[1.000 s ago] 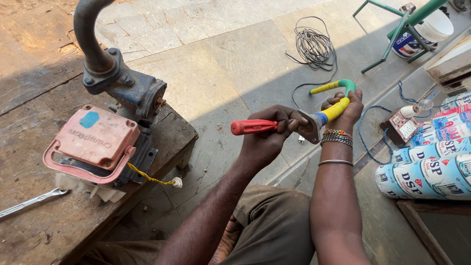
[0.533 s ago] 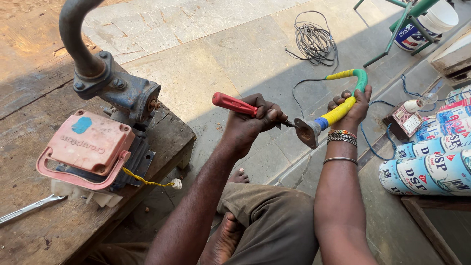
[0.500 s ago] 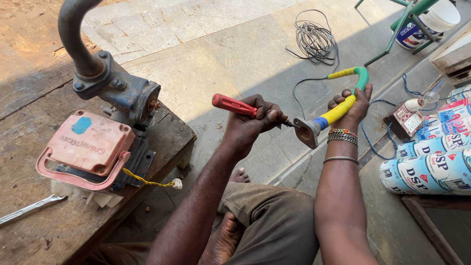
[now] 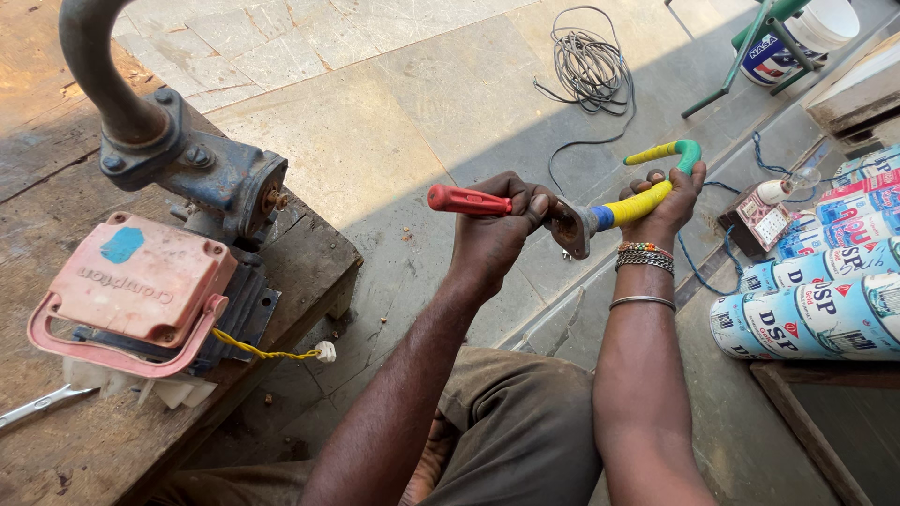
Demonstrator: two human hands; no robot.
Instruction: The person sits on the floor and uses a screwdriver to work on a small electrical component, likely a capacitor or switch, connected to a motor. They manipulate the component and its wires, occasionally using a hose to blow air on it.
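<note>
Compared with a second ago, I note the two hands have risen in my view and drawn closer together, and the screwdriver has swung round. Its red handle (image 4: pixel 469 200) now lies almost level, pointing left, where a half second ago it tilted up and away. The tip end runs under the fingers toward the metal flange (image 4: pixel 574 230) of the curved pipe; the tip itself is hidden, so I cannot tell whether it is seated in anything.

The left hand (image 4: pixel 502 225) is closed around the screwdriver shaft, fingers curled tight. The right hand (image 4: pixel 667 208) is wrapped around the pipe (image 4: pixel 647 199), a bent piece taped yellow with a blue band near the flange and a green stretch at the hooked end. The hooked end rises just above the fingers. The pipe is held in mid-air over the paved floor, well apart from the pump.

My judgement: the tool has been brought into line with the flange, so work on that fitting looks to be under way rather than finished.

The water pump (image 4: pixel 187 178) with its pink motor cover (image 4: pixel 136 286) sits on the wooden bench (image 4: pixel 84 440) at left, a yellow wire (image 4: pixel 267 351) trailing from it. A coil of cable (image 4: pixel 586 61) lies on the floor beyond, and printed tins (image 4: pixel 806 309) are stacked at right.
</note>
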